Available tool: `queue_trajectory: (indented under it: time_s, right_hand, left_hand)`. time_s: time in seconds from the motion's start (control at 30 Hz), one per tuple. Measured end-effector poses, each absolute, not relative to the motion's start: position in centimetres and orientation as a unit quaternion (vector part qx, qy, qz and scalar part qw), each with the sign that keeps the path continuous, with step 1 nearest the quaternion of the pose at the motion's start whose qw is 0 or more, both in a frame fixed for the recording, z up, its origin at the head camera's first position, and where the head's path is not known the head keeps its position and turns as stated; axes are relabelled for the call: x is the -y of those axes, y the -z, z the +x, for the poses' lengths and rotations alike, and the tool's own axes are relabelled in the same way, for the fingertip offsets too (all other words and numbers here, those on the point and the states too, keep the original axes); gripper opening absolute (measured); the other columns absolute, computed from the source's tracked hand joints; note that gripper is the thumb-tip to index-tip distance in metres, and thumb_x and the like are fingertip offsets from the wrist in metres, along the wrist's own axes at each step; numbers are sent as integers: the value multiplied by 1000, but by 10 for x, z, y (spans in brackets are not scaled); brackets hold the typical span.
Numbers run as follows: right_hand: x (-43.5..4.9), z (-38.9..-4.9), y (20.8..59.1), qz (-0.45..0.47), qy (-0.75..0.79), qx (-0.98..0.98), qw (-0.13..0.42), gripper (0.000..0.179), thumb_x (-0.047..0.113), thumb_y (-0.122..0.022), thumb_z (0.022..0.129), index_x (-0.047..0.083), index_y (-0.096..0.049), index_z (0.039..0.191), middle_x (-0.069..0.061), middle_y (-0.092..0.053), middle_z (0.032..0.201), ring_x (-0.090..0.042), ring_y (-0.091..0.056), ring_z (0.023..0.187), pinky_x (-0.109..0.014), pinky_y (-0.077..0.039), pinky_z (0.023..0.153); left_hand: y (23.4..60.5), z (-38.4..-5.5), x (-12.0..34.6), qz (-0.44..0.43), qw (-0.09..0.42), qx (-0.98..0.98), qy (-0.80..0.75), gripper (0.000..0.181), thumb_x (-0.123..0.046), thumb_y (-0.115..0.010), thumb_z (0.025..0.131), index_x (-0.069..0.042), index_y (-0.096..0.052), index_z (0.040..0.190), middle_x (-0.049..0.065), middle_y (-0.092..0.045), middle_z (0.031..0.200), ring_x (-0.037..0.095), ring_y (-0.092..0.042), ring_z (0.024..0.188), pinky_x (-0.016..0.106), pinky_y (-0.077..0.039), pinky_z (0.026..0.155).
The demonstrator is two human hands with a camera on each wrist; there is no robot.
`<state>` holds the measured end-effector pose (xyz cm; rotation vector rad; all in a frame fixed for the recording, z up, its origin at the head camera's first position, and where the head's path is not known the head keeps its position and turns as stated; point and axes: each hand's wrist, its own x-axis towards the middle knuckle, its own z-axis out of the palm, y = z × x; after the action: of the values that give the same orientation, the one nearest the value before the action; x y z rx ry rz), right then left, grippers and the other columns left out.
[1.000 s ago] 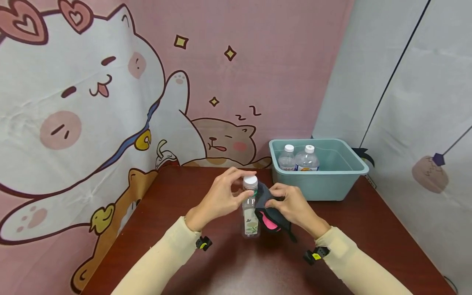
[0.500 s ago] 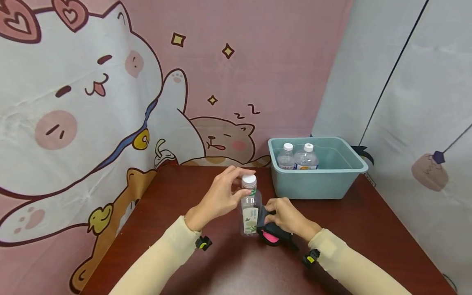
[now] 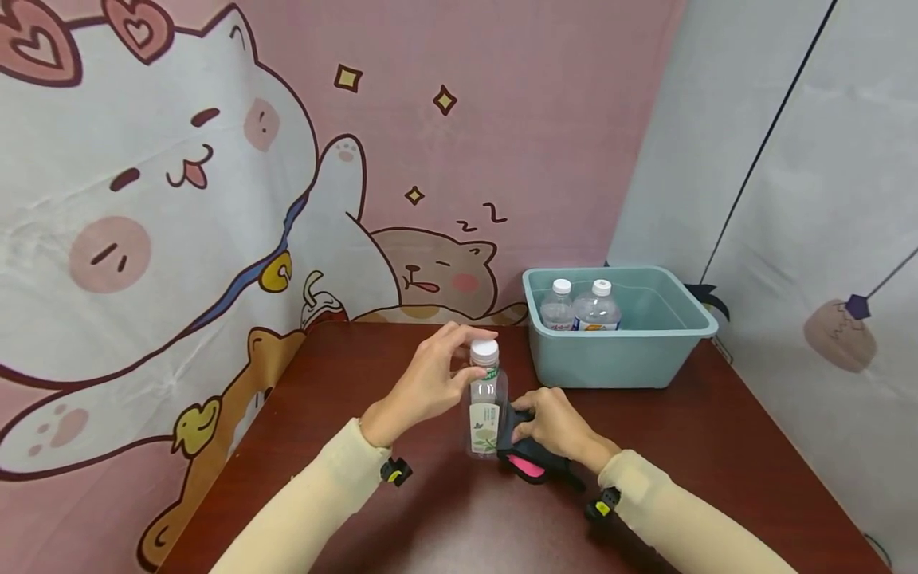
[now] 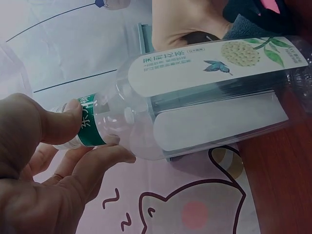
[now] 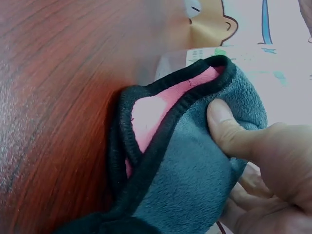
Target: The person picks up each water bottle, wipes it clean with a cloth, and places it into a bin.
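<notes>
A clear plastic bottle (image 3: 484, 426) with a white cap and a leafy label stands upright on the table. My left hand (image 3: 430, 383) holds it at the neck, thumb and fingers around the green band in the left wrist view. To the bottle's right, my right hand (image 3: 555, 422) grips a folded grey fleecy cloth (image 5: 190, 165) with black edging and a pink inner side. In the head view the cloth (image 3: 539, 456) lies against the bottle's lower side. The thumb presses into the fleece in the right wrist view; the fingertips behind the cloth are hidden.
A pale teal plastic bin (image 3: 617, 363) stands at the back right of the dark red-brown table (image 3: 681, 462). Inside it are a smaller clear bottle (image 3: 556, 309) and a wider clear bottle (image 3: 597, 309), both white-capped. A cartoon-printed curtain (image 3: 559, 119) hangs behind.
My right hand and the cloth have moved down from near the bottle's neck to its lower part. The left hand keeps its hold on the neck.
</notes>
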<state>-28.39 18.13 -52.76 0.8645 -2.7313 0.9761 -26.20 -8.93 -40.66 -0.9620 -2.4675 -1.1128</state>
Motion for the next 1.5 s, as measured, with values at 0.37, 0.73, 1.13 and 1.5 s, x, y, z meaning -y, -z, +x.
queue_trajectory:
  time_s: [0.37, 0.73, 1.13, 1.5]
  right_hand:
    - [-185, -280, 507, 230, -405, 882, 65, 42, 13, -104, 86, 8, -90, 125, -2, -90, 115, -18, -79, 97, -27, -65, 84]
    - [-184, -274, 476, 230, -461, 847, 131, 34, 8, -101, 89, 12, -92, 122, 0, -84, 100, -10, -69, 86, -21, -60, 73]
    - [-168, -273, 453, 231, -493, 822, 167, 31, 16, -101, 93, 15, -93, 123, 2, -84, 101, -11, -71, 90, -20, -56, 71]
    - [-156, -275, 444, 234, -532, 796, 169, 31, 14, -95, 98, 11, -90, 129, -7, -85, 113, -16, -77, 102, -19, -65, 86]
  left_hand:
    - [407, -262, 91, -324, 122, 855, 386, 58, -5, -90, 101, -14, -71, 155, 11, -72, 133, 25, -79, 117, 39, -71, 103]
    - [407, -264, 90, -329, 130, 850, 389, 60, -4, -93, 99, -15, -72, 154, 10, -73, 132, 23, -79, 114, 38, -72, 100]
    - [407, -265, 93, -334, 133, 839, 408, 59, -3, -94, 97, -9, -69, 150, 12, -78, 135, 29, -83, 120, 49, -70, 108]
    - [404, -268, 94, -336, 123, 835, 418, 56, 2, -93, 96, -9, -74, 148, 14, -77, 137, 30, -84, 120, 41, -70, 106]
